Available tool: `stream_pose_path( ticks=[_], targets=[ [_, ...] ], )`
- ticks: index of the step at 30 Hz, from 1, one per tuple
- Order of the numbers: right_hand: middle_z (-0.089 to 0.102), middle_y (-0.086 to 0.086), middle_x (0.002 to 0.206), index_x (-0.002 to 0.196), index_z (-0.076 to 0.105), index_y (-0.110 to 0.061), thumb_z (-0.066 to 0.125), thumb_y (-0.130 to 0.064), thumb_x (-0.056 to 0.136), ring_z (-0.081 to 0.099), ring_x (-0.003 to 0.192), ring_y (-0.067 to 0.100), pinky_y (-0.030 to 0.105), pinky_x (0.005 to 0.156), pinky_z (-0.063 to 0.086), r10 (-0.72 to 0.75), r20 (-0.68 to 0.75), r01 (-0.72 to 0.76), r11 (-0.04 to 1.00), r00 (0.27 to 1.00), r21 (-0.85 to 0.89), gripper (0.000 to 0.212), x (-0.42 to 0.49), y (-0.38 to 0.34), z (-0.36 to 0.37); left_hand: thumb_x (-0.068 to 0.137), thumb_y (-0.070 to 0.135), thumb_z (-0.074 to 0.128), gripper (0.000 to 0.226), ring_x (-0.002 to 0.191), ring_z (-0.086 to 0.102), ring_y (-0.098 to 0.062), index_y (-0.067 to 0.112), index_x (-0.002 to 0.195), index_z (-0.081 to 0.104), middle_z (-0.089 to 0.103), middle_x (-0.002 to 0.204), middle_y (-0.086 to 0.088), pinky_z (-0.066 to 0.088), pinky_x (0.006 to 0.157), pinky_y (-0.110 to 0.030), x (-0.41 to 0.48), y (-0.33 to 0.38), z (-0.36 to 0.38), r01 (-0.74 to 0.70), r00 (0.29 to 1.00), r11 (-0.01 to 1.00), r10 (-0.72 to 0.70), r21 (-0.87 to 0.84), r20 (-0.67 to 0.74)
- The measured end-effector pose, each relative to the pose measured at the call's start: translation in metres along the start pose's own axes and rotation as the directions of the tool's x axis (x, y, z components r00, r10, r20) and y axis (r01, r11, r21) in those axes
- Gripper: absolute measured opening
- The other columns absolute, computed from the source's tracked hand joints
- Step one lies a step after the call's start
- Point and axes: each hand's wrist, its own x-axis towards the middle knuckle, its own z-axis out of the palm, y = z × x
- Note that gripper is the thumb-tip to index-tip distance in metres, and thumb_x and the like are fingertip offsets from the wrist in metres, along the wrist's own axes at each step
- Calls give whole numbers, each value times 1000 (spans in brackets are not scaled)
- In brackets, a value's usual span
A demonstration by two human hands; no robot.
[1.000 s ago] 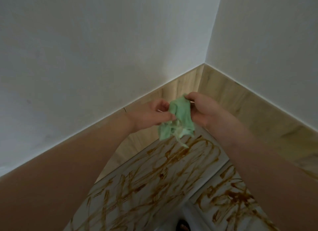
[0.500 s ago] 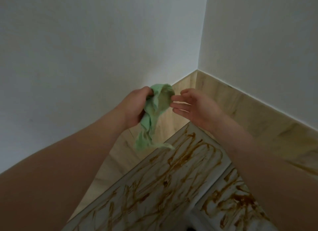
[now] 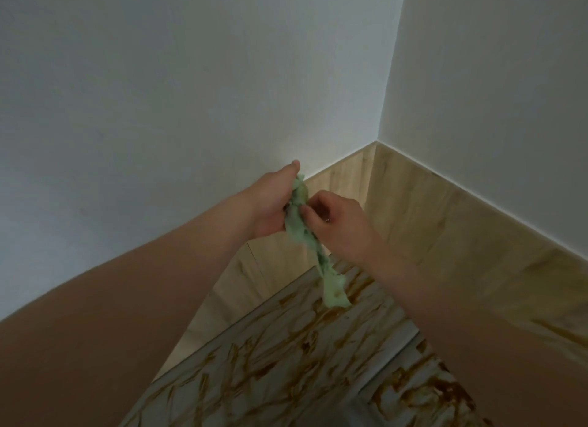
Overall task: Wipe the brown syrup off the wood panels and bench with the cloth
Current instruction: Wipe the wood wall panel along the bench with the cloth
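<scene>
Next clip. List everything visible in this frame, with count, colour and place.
cloth: 1, green, held in the air above the bench, its tail hanging down
syrup: many streaks, brown, across the bench top
bench: 1, pale, bottom of frame, two surfaces split by a gap
wood panels: several, light wood, along the base of both walls
walls: 2, white, meeting in a corner
left hand: 1, grips the cloth's upper part
right hand: 1, pinches the cloth just below
</scene>
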Motion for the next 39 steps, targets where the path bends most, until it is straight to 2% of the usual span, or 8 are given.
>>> stream_pose_path(
  ticks=[7,14,18,21,26,31,37,39],
  targets=[
    [59,-1,81,98,61,-8,38,-28,110,55,68,5,20,59,47,189,-112,-171,973,976,154,32,6,3,-26,89,74,57,72,88,78,-24,7,109,72,79,98,-8,63,80,-38,-10,4,-5,-106,993,923,75,370,95],
    [62,-1,92,100,61,-18,34,-35,108,60,96,23,40,90,48,406,-167,-374,907,898,196,34,19,42,-56,76,37,88,34,82,74,-17,18,103,78,77,90,3,61,79,-33,-14,5,-74,-21,999,329,48,944,6],
    [73,10,110,115,67,-16,61,-58,83,70,106,30,49,95,56,411,115,-425,842,904,332,53,11,60,-56,66,21,80,31,94,69,-27,5,92,72,74,96,-7,56,96,-41,-20,-5,-91,-8,1000,768,13,641,-3],
    [61,19,127,137,44,-20,72,-24,71,68,110,35,44,82,58,401,349,-526,732,847,434,73,0,61,-51,66,20,64,46,109,67,-33,3,109,64,70,117,-20,52,106,-45,-15,-17,-95,8,999,993,-12,121,30],
    [64,16,103,141,41,-34,69,-5,85,68,88,32,40,75,56,291,233,-372,777,928,508,69,15,53,-55,100,12,54,23,85,75,-21,7,118,67,75,106,-11,63,69,-34,-18,-9,-97,-66,998,994,67,88,-12],
    [68,13,119,150,30,-43,68,-30,100,73,89,24,37,67,59,329,248,-402,578,911,711,64,31,27,-55,92,32,54,49,103,70,-27,10,134,67,71,120,-13,61,83,-37,-17,4,-102,-133,989,938,145,-321,15],
    [61,14,95,128,63,-34,49,7,96,62,77,22,34,67,55,403,188,-436,708,896,556,54,25,57,-30,94,-4,61,70,90,67,-31,19,153,30,56,130,-20,61,60,-42,12,-64,-90,77,954,985,-26,157,-299],
    [65,19,104,102,79,-24,41,6,93,62,83,25,35,73,54,410,152,-429,763,899,483,49,29,65,-31,98,-2,60,48,87,68,-27,23,137,48,61,124,-20,59,61,-38,14,-61,-92,68,944,975,6,212,-329]
  ],
)
